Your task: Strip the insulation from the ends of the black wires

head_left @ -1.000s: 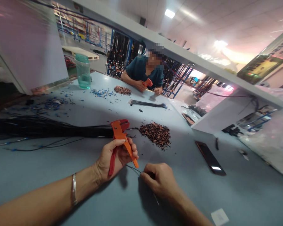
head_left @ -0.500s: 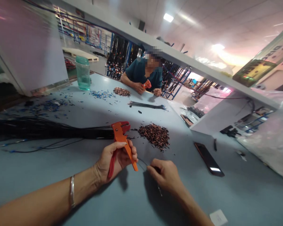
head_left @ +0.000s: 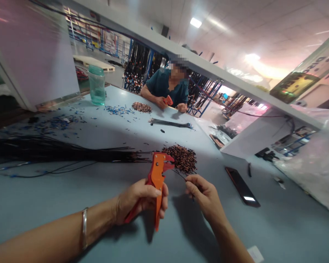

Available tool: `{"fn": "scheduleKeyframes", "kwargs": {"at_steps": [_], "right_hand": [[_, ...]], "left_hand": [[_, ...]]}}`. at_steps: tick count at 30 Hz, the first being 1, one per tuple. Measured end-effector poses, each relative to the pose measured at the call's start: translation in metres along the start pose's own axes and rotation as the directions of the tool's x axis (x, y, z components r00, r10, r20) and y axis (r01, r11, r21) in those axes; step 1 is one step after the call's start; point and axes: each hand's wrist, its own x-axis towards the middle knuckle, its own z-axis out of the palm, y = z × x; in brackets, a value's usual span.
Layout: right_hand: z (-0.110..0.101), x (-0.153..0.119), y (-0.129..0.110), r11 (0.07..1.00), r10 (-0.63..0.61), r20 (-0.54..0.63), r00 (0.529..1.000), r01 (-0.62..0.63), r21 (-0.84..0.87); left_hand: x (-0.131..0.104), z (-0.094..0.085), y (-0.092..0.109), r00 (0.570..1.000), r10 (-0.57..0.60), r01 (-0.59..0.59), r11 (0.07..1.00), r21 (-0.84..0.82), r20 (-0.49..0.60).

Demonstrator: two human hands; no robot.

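Note:
My left hand (head_left: 146,199) is wrapped round the handles of an orange and red wire stripper (head_left: 158,175), its jaws pointing up and to the right. Between thumb and forefinger, my right hand (head_left: 201,193) pinches a thin black wire (head_left: 180,174), whose free end reaches toward the stripper's jaws. Whether the wire lies inside the jaws I cannot tell. Just behind the tool is a heap of small copper and black wire scraps (head_left: 182,157). A thick bundle of black wires (head_left: 79,151) stretches along the table to the left.
Across the table (head_left: 104,223) a co-worker (head_left: 167,86) holds a similar orange tool. A green bottle (head_left: 97,86), loose blue-ended pieces (head_left: 55,123) and a smaller wire bundle (head_left: 171,123) are farther back. A phone (head_left: 242,186) lies at the right.
The stripper has swung upright and moved right in my left hand. My right hand has risen and moved slightly right, bringing the wire's end close to the jaws.

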Motion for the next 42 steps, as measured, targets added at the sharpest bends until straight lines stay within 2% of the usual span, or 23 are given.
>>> {"fn": "scheduleKeyframes", "kwargs": {"at_steps": [3,6,8,12,14,20,24,28,33,35,39,42], "right_hand": [[-0.005,-0.002,-0.002,0.996,-0.03,-0.065,0.997,0.036,0.088],[-0.008,-0.005,-0.005,0.99,-0.139,-0.127,0.982,0.137,-0.028],[-0.008,-0.008,-0.009,0.967,-0.239,-0.175,0.955,0.218,-0.131],[-0.006,-0.016,-0.018,0.884,-0.432,-0.281,0.857,0.341,-0.319],[-0.006,-0.02,-0.022,0.841,-0.5,-0.297,0.814,0.374,-0.39],[-0.006,-0.026,-0.029,0.704,-0.661,-0.272,0.699,0.454,-0.546],[0.0,-0.025,-0.031,0.553,-0.773,-0.178,0.609,0.508,-0.66],[0.007,-0.025,-0.035,0.503,-0.781,-0.107,0.616,0.517,-0.693],[0.003,-0.029,-0.034,0.577,-0.76,-0.204,0.617,0.498,-0.647],[0.004,-0.026,-0.032,0.581,-0.755,-0.197,0.625,0.499,-0.643],[0.01,-0.016,-0.029,0.587,-0.735,-0.102,0.671,0.553,-0.592],[0.013,-0.016,-0.026,0.714,-0.646,-0.155,0.747,0.52,-0.469]], "left_hand": [[0.0,0.0,-0.002,0.999,-0.032,0.03,0.997,0.074,0.027],[0.0,0.0,-0.002,0.998,-0.053,0.05,0.994,0.093,0.036],[0.0,0.0,-0.002,0.999,-0.041,0.039,0.995,0.094,0.026],[0.001,0.0,-0.004,0.999,-0.047,0.047,0.993,0.108,-0.007],[0.001,0.001,-0.004,0.998,-0.064,0.066,0.99,0.121,-0.023],[0.0,0.004,-0.002,0.996,-0.083,0.088,0.985,0.146,-0.038],[0.0,0.004,-0.002,0.992,-0.124,0.125,0.977,0.172,-0.013],[0.001,0.001,-0.003,0.992,-0.122,0.117,0.975,0.191,0.015],[0.001,0.001,-0.004,0.991,-0.135,0.131,0.973,0.19,0.011],[0.001,0.002,-0.003,0.99,-0.138,0.133,0.973,0.19,0.009],[0.0,0.003,-0.003,0.993,-0.119,0.114,0.98,0.165,0.022],[0.0,0.002,-0.002,0.993,-0.106,0.098,0.983,0.156,0.047]]}}
